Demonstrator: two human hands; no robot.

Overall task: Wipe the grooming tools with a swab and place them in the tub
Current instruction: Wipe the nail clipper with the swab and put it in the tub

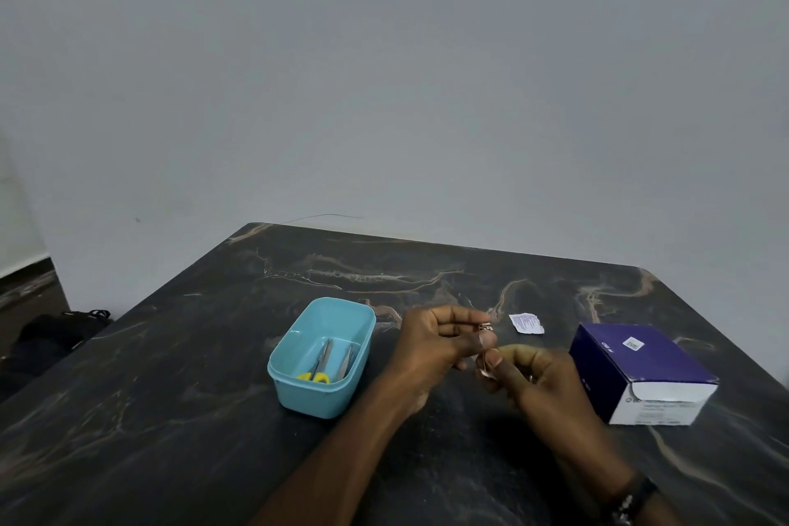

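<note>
A light blue tub [299,391] stands on the dark marble table [170,419], left of my hands. Inside it lie yellow-handled scissors [318,367] and a metal tool [346,361]. My left hand [435,344] pinches a small metal grooming tool [485,328] at its fingertips, just right of the tub. My right hand [527,372] pinches a small pale swab [484,369] against the lower end of that tool. The tool's middle is hidden behind my fingers.
A torn white swab wrapper [526,322] lies beyond my hands. A purple and white box [640,369] sits at the right. A dark bag [55,333] lies on the floor left of the table. A grey wall rises behind.
</note>
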